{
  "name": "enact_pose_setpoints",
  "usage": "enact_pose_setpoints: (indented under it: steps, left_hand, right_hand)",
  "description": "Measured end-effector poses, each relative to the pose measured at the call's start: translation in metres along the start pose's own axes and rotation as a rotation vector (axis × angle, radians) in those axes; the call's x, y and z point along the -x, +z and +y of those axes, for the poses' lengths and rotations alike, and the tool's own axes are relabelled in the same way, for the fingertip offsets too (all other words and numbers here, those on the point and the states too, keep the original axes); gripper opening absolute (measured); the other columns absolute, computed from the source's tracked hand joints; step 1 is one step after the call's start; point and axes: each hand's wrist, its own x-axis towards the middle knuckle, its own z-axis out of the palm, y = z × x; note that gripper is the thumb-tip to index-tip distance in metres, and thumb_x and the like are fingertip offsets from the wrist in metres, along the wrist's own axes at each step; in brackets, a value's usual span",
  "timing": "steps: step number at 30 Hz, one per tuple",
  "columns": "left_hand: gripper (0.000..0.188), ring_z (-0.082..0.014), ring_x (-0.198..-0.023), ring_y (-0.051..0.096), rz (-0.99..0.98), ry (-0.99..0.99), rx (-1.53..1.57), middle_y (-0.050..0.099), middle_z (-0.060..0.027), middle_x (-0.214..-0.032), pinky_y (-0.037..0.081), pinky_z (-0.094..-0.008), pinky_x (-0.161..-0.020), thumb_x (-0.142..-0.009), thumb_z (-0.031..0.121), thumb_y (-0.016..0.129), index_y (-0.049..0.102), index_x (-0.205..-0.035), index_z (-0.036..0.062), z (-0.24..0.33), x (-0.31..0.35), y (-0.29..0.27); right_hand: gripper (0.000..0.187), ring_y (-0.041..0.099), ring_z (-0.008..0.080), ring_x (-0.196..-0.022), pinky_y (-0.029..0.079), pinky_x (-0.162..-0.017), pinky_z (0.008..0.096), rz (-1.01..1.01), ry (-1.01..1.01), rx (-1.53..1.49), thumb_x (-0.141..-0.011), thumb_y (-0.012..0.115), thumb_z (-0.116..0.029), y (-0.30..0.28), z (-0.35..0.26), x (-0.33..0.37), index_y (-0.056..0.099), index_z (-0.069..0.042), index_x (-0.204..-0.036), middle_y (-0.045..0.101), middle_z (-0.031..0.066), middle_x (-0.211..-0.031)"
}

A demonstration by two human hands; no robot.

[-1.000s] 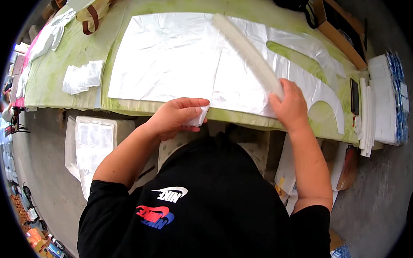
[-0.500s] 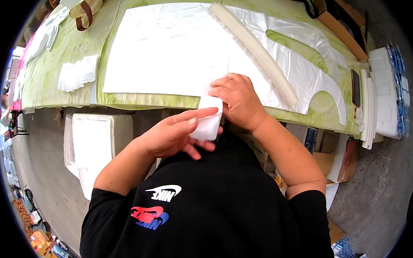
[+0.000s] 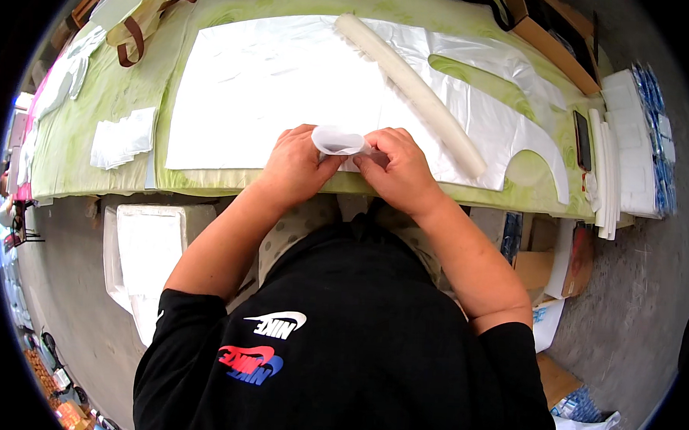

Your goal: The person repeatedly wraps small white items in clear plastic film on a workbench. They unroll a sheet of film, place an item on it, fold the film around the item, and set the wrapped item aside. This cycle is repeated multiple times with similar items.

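Note:
A small translucent white plastic bag [image 3: 340,142] is held up between my two hands over the table's front edge, its mouth spread into an oval. My left hand [image 3: 294,167] grips the bag's left side, thumb on the near side. On the other side my right hand [image 3: 402,170] pinches its rim between thumb and fingers. Under and beyond my hands, a large white plastic sheet [image 3: 258,80] cut like an apron lies flat. A long whitish tube [image 3: 411,91] rests slantwise across it.
On the green-covered table [image 3: 134,98] lie folded white packets [image 3: 125,138] at left and a dark phone [image 3: 582,141] at right. A cardboard box [image 3: 556,40] stands far right, near stacked white and blue packs [image 3: 640,139]. Below left is a white foam box [image 3: 151,237].
My left hand has risen from near my body to the table edge and now grips the bag. The bag has turned upward and its mouth has been opened.

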Motion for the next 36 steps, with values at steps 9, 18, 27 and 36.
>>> enact_pose_setpoints:
  steps: [9,18,27,36]
  left_hand:
    - [0.066,-0.0292,-0.09,0.067,-0.066,-0.252,0.225,0.07,-0.0044,-0.083,0.047,-0.0447,-0.093,-0.092,0.02,0.069,0.042,-0.15,0.0023,0.017,-0.011,-0.005]
    - [0.076,-0.0408,-0.148,0.032,0.136,0.217,-0.152,0.041,-0.014,-0.157,0.027,-0.0504,-0.121,-0.09,0.025,0.072,0.04,-0.156,0.0101,0.017,-0.004,0.001]
    - [0.085,-0.034,-0.157,0.019,-0.215,0.118,-0.459,0.029,-0.0096,-0.168,0.012,-0.0575,-0.126,-0.091,0.064,0.061,0.038,-0.159,0.0169,0.015,-0.011,0.01]
    - [0.085,-0.0338,-0.156,0.023,-0.359,0.178,-0.328,0.04,-0.0015,-0.164,0.01,-0.0607,-0.127,-0.078,0.023,0.077,0.044,-0.156,0.0233,0.026,0.015,-0.009]
  right_hand:
    - [0.027,0.069,0.0329,-0.077,0.054,-0.073,0.0391,-0.055,0.526,-0.126,-0.086,0.069,-0.024,-0.006,0.003,-0.012,0.068,0.0,-0.096,0.072,0.0164,-0.086]
    - [0.025,0.065,0.0229,-0.075,0.053,-0.071,0.0357,-0.227,0.556,0.027,-0.083,0.07,-0.019,-0.011,-0.001,-0.024,0.066,0.002,-0.096,0.069,0.0124,-0.083]
    - [0.05,0.07,0.0297,-0.086,0.055,-0.079,0.04,-0.212,0.625,0.0,-0.079,0.07,-0.02,-0.014,-0.002,-0.02,0.057,-0.002,-0.124,0.071,0.0113,-0.092]
    - [0.036,0.065,0.0171,-0.077,0.053,-0.074,0.031,-0.224,0.642,-0.368,-0.087,0.068,-0.007,-0.032,-0.036,0.05,0.054,-0.002,-0.12,0.067,0.0085,-0.088]
